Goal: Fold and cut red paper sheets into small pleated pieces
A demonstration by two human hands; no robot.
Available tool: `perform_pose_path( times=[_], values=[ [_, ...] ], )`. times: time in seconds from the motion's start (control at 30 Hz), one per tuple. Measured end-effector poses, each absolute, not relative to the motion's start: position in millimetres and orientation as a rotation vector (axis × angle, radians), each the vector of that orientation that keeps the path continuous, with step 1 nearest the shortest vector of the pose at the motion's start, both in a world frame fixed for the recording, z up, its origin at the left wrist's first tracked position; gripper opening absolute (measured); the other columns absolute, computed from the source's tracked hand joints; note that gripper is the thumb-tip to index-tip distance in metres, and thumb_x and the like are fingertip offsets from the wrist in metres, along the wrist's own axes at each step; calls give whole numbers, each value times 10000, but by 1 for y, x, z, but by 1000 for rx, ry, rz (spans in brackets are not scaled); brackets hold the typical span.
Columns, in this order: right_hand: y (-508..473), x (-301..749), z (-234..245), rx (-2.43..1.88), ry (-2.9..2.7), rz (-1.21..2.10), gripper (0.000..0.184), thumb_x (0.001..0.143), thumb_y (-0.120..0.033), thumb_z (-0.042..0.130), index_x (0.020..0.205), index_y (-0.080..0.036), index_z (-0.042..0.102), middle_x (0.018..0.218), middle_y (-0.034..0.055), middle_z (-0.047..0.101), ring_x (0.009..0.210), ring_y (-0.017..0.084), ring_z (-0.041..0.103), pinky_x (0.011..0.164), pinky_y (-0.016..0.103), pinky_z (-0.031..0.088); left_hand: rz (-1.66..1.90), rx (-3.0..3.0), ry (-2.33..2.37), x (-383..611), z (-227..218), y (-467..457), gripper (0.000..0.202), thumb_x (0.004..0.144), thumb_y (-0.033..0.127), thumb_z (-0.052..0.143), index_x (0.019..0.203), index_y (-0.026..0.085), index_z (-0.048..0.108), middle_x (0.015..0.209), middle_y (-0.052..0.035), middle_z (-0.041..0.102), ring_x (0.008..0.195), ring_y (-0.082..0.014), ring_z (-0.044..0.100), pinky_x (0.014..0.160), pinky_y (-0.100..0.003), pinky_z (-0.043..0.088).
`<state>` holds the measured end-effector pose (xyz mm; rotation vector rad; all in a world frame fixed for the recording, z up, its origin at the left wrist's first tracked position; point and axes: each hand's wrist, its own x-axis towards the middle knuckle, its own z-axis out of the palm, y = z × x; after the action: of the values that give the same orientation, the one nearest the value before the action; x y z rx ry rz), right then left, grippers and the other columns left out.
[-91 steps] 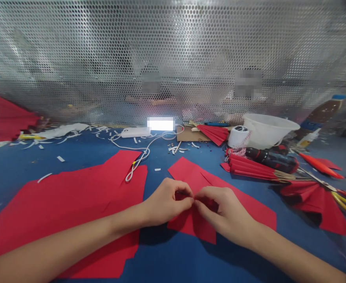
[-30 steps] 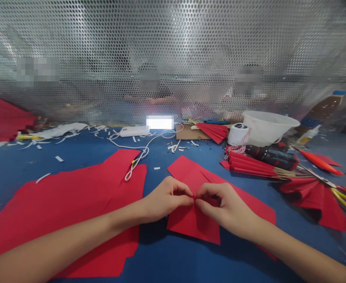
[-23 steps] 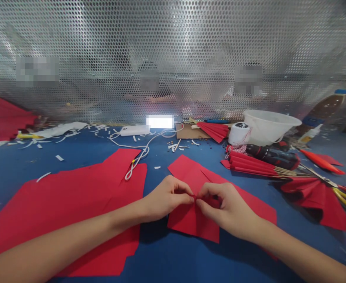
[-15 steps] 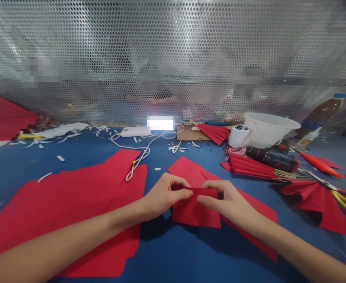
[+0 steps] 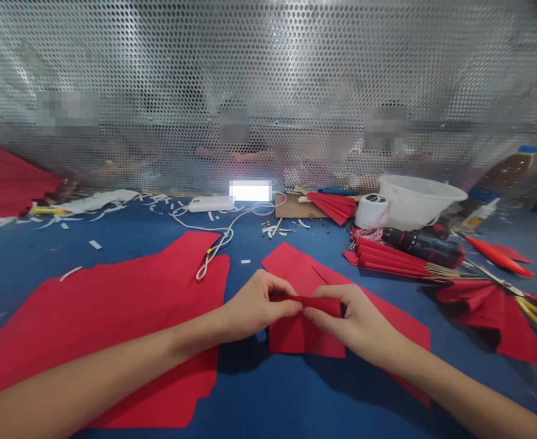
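Note:
Between my two hands is a small red paper sheet (image 5: 314, 338), its top edge folded over and a crease running down its middle. My left hand (image 5: 270, 305) pinches the upper left part between thumb and fingers. Close beside it, my right hand (image 5: 345, 311) grips the upper right part, the two thumbs nearly meeting. The fingers behind the paper are partly hidden. Under and behind my hands lie more red sheets (image 5: 286, 262) on the blue table. A broad stack of red paper (image 5: 126, 305) spreads out to the left, beneath my left forearm.
A white cable (image 5: 226, 241) crosses the stack's far edge. On the right are pleated red paper (image 5: 391, 256), scissors (image 5: 508, 283), a dark bottle (image 5: 423, 244), a white tub (image 5: 419, 198) and a thread spool (image 5: 369, 211). White scraps (image 5: 95, 245) lie about. A perforated metal panel (image 5: 268, 73) stands behind.
My hands have come slightly closer together and the right has dropped a little. A vertical crease now shows in the held paper, which was flatter before.

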<state>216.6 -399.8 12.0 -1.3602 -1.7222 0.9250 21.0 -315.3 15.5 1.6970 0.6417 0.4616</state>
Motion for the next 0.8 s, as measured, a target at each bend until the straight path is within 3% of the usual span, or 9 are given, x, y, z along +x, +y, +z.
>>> perform_pose_path(
  times=[0.43, 0.63, 0.8],
  values=[
    [-400, 220, 11, -1322, -1796, 942, 269, 944, -327, 601, 792, -152, 737, 683, 3, 614, 628, 141, 474, 577, 261, 369, 408, 1510, 617, 24, 19, -316, 91, 755, 181, 705, 703, 134, 763, 619, 27, 633, 589, -81, 458, 593, -216, 339],
    [-400, 221, 10, -1292, -1804, 966, 303, 945, -270, 599, 662, -162, 587, 624, -42, 444, 604, 112, 369, 555, 260, 287, 397, 1500, 614, 24, 18, -315, 88, 753, 184, 707, 719, 132, 770, 640, 15, 659, 603, -88, 484, 606, -218, 349],
    [-401, 220, 10, -1287, -1800, 970, 323, 949, -268, 597, 647, -163, 555, 621, -47, 416, 602, 109, 348, 554, 263, 272, 386, 1507, 629, 23, 19, -315, 97, 749, 197, 709, 712, 131, 769, 614, 24, 635, 573, -79, 448, 586, -215, 341]
  ],
)
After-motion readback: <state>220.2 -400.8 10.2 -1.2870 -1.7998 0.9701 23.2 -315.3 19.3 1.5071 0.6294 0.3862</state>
